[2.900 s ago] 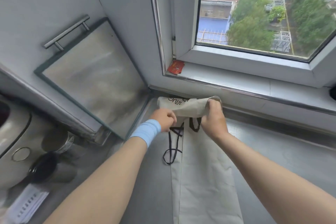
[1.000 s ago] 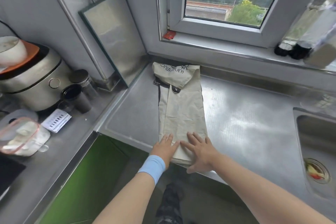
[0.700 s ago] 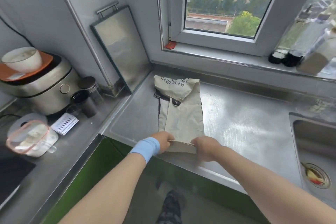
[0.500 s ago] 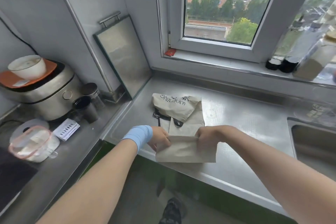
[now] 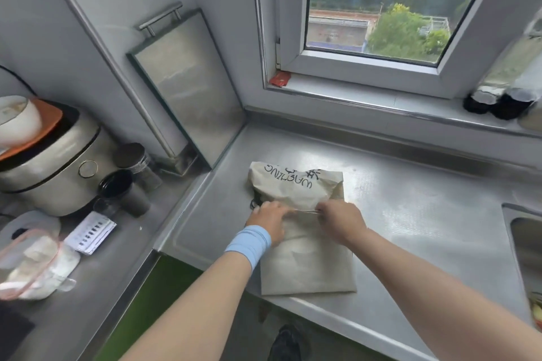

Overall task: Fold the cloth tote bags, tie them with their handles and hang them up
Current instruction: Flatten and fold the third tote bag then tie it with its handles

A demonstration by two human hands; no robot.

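Observation:
A beige cloth tote bag (image 5: 305, 261) lies folded into a short rectangle on the steel counter (image 5: 416, 220). Its far flap carries black lettering. My left hand (image 5: 271, 218), with a light blue band at the wrist, and my right hand (image 5: 340, 221) each pinch the folded-over edge of the bag at its middle, side by side. A bit of black handle (image 5: 254, 203) shows just left of my left hand; the rest of the handles is hidden under the fabric.
A steel board with a handle (image 5: 187, 88) leans in the corner. A rice cooker (image 5: 55, 164), dark cups (image 5: 123, 190) and a bagged item (image 5: 32, 267) sit on the left. A sink (image 5: 525, 243) is at the right; dark jars (image 5: 498, 102) stand on the windowsill.
The long strip of bag has been folded up from its near end toward the far flap. Both hands moved from the counter's front edge to the bag's middle, carrying the fold.

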